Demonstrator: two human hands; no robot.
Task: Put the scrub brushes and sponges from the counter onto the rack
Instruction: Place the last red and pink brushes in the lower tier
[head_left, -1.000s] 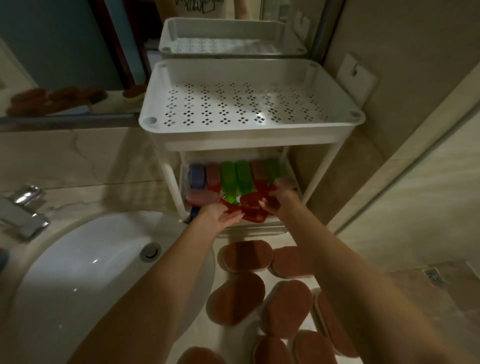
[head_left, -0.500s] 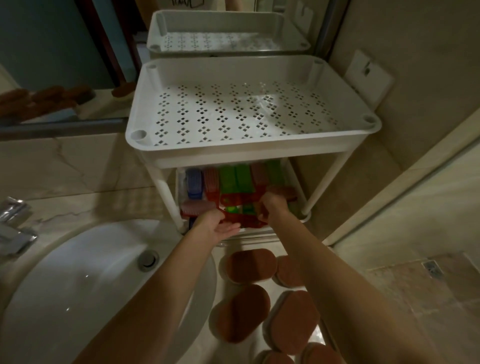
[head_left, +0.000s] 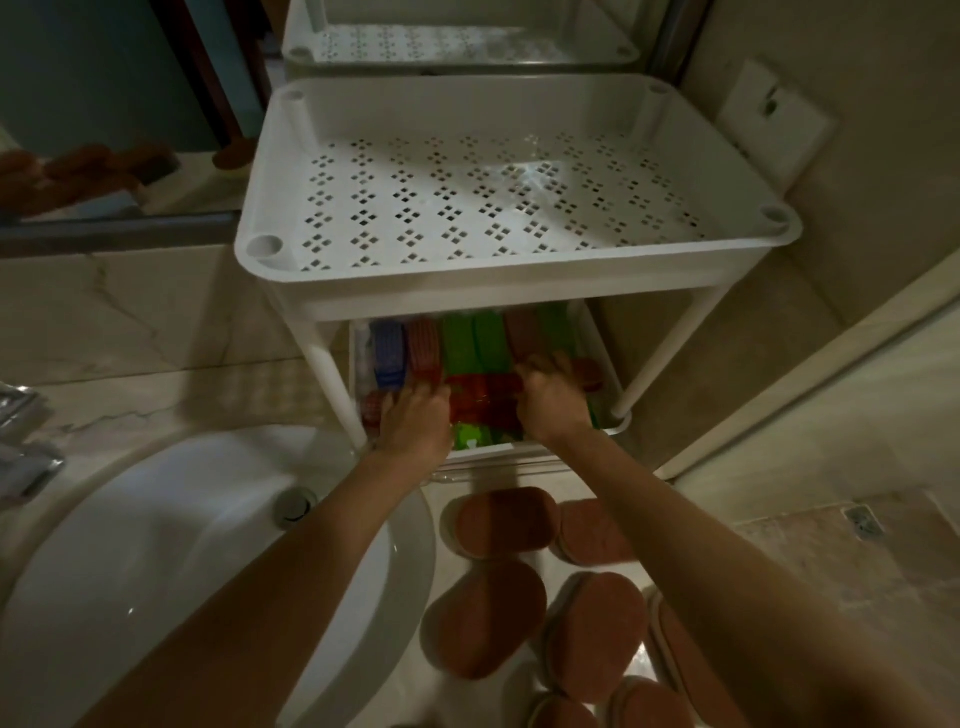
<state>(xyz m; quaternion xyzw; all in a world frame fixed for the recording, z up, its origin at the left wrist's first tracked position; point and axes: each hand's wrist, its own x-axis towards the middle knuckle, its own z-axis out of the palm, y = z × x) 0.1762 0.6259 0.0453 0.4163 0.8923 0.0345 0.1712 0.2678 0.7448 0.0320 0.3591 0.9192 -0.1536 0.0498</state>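
A white two-tier rack (head_left: 514, 296) stands on the counter against the mirror. Its perforated top shelf holds nothing. The lower shelf is packed with blue, red and green scrub brushes (head_left: 467, 353). Both my hands reach into that lower shelf. My left hand (head_left: 415, 421) and my right hand (head_left: 556, 400) press palm-down on either end of a red scrub brush (head_left: 485, 397) lying across the front of the row. Whether the fingers grip it or only push it is hidden. Several brown oval sponges (head_left: 501, 522) lie on the counter below the rack.
A white sink basin (head_left: 171, 561) with a drain fills the lower left, with a chrome faucet (head_left: 26, 447) at the left edge. A mirror rises behind the rack. A tiled wall and a wall socket plate (head_left: 769, 130) are on the right.
Both hands have moved deeper under the top shelf, carrying the red brush from the front edge into the lower shelf. The camera has tilted closer to the rack.
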